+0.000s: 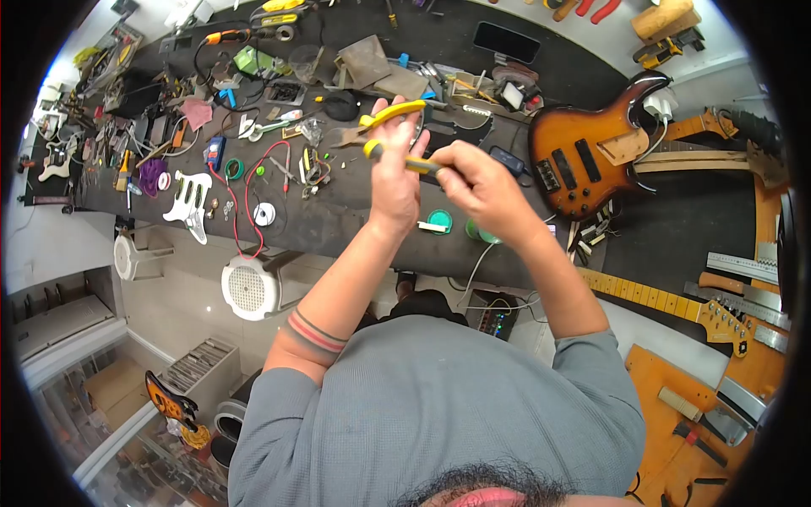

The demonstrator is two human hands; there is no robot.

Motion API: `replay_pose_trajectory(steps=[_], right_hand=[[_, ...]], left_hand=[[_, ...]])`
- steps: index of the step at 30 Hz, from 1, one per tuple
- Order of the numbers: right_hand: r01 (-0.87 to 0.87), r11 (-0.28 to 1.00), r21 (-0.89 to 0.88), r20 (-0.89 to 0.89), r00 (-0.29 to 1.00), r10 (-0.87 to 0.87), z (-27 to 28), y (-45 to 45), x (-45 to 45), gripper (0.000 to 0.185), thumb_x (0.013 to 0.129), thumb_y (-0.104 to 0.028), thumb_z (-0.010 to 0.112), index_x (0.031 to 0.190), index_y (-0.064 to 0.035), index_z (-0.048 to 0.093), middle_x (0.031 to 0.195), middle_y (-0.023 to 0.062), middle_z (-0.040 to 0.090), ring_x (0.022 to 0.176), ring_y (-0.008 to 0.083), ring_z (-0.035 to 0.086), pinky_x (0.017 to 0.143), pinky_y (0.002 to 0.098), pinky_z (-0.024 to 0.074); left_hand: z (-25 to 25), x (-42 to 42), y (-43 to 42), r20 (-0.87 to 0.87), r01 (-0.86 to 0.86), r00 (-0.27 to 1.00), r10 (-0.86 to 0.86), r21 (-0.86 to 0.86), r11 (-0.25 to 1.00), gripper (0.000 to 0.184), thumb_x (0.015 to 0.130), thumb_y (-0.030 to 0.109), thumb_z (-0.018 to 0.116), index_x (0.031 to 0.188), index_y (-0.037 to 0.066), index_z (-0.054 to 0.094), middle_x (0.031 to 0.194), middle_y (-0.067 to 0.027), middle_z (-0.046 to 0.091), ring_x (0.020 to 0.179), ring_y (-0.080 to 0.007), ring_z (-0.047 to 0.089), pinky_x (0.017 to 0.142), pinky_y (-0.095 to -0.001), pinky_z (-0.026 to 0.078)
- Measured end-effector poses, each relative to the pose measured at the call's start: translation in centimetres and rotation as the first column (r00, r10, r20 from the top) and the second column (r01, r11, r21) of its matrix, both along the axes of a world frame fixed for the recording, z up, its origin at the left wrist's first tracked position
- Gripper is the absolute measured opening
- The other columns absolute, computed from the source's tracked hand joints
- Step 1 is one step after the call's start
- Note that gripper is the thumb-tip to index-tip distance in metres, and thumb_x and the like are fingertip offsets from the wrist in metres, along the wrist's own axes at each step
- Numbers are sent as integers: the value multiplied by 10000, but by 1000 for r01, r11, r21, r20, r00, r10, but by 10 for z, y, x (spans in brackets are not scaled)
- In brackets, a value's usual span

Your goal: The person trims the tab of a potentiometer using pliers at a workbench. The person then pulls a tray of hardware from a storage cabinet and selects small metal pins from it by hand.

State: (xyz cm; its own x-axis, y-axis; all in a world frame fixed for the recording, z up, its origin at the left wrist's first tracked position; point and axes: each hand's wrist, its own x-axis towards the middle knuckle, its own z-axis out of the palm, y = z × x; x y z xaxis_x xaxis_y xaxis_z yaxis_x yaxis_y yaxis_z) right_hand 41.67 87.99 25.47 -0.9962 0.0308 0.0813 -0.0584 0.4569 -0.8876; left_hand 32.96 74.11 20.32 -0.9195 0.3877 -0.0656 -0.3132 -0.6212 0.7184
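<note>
A pair of pliers [394, 111] with yellow-and-black handles is spread wide in front of me, its metal jaws pointing left. My right hand [481, 193] is closed around the end of the lower handle. My left hand [395, 177] is palm up beneath the pliers, fingers stretched out and apart, with both handles crossing over it. Whether its thumb presses on the tool is hidden. Under the hands, a green round lid [439, 220] lies on the dark workbench [338, 221] near its front edge.
To the right lies a sunburst bass guitar body [583, 160], with a maple neck [642, 293] below it. A white pickguard [191, 205], red test leads [247, 198] and scattered tools cover the left side. A phone [507, 42] lies behind. A white stool [250, 287] stands below the bench.
</note>
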Motion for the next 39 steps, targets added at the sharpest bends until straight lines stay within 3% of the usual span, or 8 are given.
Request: replay_pose_trajectory(steps=[2, 6, 9, 13, 16, 19, 22, 39], right_hand=[[-53, 998, -39, -18, 998, 52, 0, -29, 3, 293, 1079, -86, 663, 1366, -48, 621, 1062, 117, 642, 936, 241, 658, 870, 369, 557], [-138, 963, -232, -25, 990, 136, 6, -82, 15, 380, 1118, -27, 552, 1488, -66, 475, 1162, 94, 580, 1057, 204, 607, 996, 354, 522], [-206, 929, -308, 138, 956, 258, 30, -132, 14, 345, 1128, 0, 480, 1469, -51, 466, 1223, 82, 539, 1120, 182, 563, 1066, 352, 487], [-307, 919, -247, 15, 947, 320, 36, -230, -1, 329, 1152, 23, 516, 1474, -41, 512, 1250, 95, 590, 1072, 180, 658, 1014, 362, 555], [-307, 885, -350, 10, 943, 331, 40, -320, -11, 327, 1143, 49, 555, 1465, -3, 557, 1311, 109, 647, 1141, 197, 741, 1008, 345, 588], [-283, 832, -477, 2, 946, 323, 39, -411, -17, 334, 1134, 51, 592, 1465, 13, 567, 1303, 105, 671, 1180, 197, 749, 1028, 335, 593], [-265, 770, -580, 9, 943, 331, 40, -487, -23, 345, 1120, 51, 640, 1456, 18, 570, 1285, 101, 688, 1201, 189, 748, 1042, 330, 601], [-404, 722, -561, -205, 913, 352, -13, -605, -195, 301, 1054, 124, 707, 1314, 26, 593, 1308, 126, 673, 1221, 211, 752, 1050, 351, 649]], left_hand=[[-4, -1, -34, -8, -25, 1000, 27, 141, 990, 588, 1126, 220, 496, 1685, 81, 376, 1692, -203, 507, 1590, -354, 489, 1304, -559, 410], [-9, 2, -140, -45, -104, 994, 103, -22, 994, 414, 1084, 110, 495, 1495, 63, 491, 1551, -218, 604, 1534, -371, 548, 1243, -566, 493], [-25, 3, -248, 123, 14, 992, 21, -281, 960, 360, 1038, 79, 603, 1383, 83, 503, 1166, -99, 676, 1081, -264, 754, 931, -446, 629], [-43, 40, -380, 310, 89, 948, 76, -487, 869, 382, 953, 14, 698, 1300, 80, 553, 1042, -40, 612, 774, -127, 598, 630, -312, 507], [-20, 71, -463, 196, 111, 981, 7, -583, 805, 421, 945, 9, 699, 1346, 60, 585, 1015, -11, 584, 774, -86, 559, 645, -270, 458], [13, 90, -529, -121, -79, 993, -15, -730, 678, 313, 1013, 95, 772, 1303, 21, 680, 1075, -35, 663, 1022, -196, 639, 942, -348, 524], [39, 79, -595, -612, -507, 745, -266, -778, 371, 295, 1026, 169, 814, 1266, 21, 725, 1078, -93, 702, 1020, -300, 637, 946, -401, 527], [63, -81, -704, -477, -472, 802, -358, -875, 110, 654, 851, -50, 756, 1485, 85, 670, 1181, -162, 721, 1075, -404, 702, 923, -485, 564]])
